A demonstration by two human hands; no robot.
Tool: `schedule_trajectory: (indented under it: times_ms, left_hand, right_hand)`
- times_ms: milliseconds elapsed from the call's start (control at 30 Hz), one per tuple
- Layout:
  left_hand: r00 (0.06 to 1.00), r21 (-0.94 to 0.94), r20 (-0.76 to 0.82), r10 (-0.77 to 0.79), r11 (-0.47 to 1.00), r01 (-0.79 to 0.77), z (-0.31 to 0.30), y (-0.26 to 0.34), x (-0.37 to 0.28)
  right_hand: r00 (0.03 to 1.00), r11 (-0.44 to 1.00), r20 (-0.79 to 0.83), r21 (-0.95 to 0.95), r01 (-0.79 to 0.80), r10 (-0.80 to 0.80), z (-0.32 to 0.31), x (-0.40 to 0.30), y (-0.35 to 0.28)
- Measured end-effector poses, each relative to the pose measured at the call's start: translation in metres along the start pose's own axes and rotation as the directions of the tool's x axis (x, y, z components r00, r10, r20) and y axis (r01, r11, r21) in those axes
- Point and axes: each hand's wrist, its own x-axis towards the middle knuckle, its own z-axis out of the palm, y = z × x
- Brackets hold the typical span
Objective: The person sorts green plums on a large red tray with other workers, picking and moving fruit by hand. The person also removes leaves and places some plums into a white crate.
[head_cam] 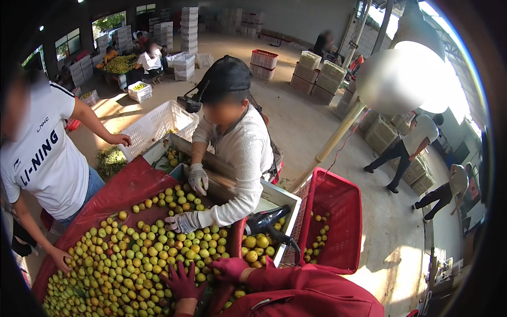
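My left hand [183, 282], in a maroon glove, lies spread over a thick layer of small round yellow-green fruits [138, 269] on a sorting table lined with red sheeting [136, 178]. Its fingers are apart and grip nothing visible. To its right, my right hand [231, 269], in a matching glove, reaches over the table's red padded edge [237, 237]. The fingers are bent beside the fruits; whether they hold one is hidden. Just beyond that edge, a metal side tray [291, 228] contains larger yellow fruits [257, 243] and a black device shaped like a hair dryer [267, 224].
Opposite me, a co-worker's gloved hands [186, 222] are over the fruits. Another person's bare hand [60, 259] touches them at left. A red crate [336, 222] with some fruits stands right, beside a slanted pole [328, 146]. A white crate [158, 123] stands behind the table.
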Motion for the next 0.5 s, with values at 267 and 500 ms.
schedule_trajectory:
  times_ms: [267, 500]
  left_hand:
    - [0.997, -0.023, -0.066, 0.038, 0.999, -0.040, 0.015, -0.004, 0.048]
    - [0.995, -0.100, 0.074, -0.069, 0.992, 0.076, 0.011, -0.012, 0.110]
  right_hand:
    - [1.000, 0.997, -0.011, -0.067, -0.029, 0.029, 0.002, -0.002, 0.004]
    - [1.000, 0.998, -0.010, -0.058, -0.019, 0.019, -0.002, 0.002, 0.002]
